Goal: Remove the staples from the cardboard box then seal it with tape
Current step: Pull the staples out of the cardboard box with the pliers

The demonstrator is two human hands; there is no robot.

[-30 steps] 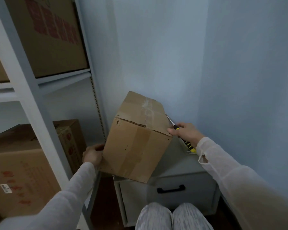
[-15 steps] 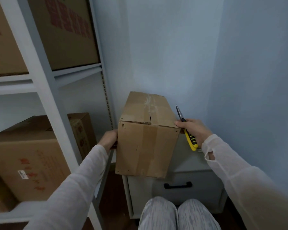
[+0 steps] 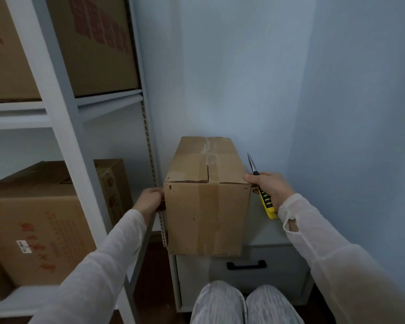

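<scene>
Right, the plain brown cardboard box (image 3: 206, 206) sits on the small grey drawer cabinet (image 3: 278, 260), its long axis running away from the person toward 12 o'clock and its near face square to the camera. At 3 o'clock of the box, the right hand (image 3: 270, 190) is clenched around yellow-and-black-handled needle-nose pliers (image 3: 264, 199), thumb resting on the near top corner, steel tip aimed at 12 o'clock just beside the top edge. So the flap seam lies at 9 o'clock from that tip, and the right hand looks the nearer one to work it. At 9 o'clock the left hand (image 3: 150, 202) braces the box's left side; its fingers are hidden, so I cannot tell if they curl. The box looks worn: a brown tape strip runs down the front, whitish tape scraps mark the top seam, the near flaps gape slightly, and dark specks dot the front corners, staples or holes, too small to tell.
</scene>
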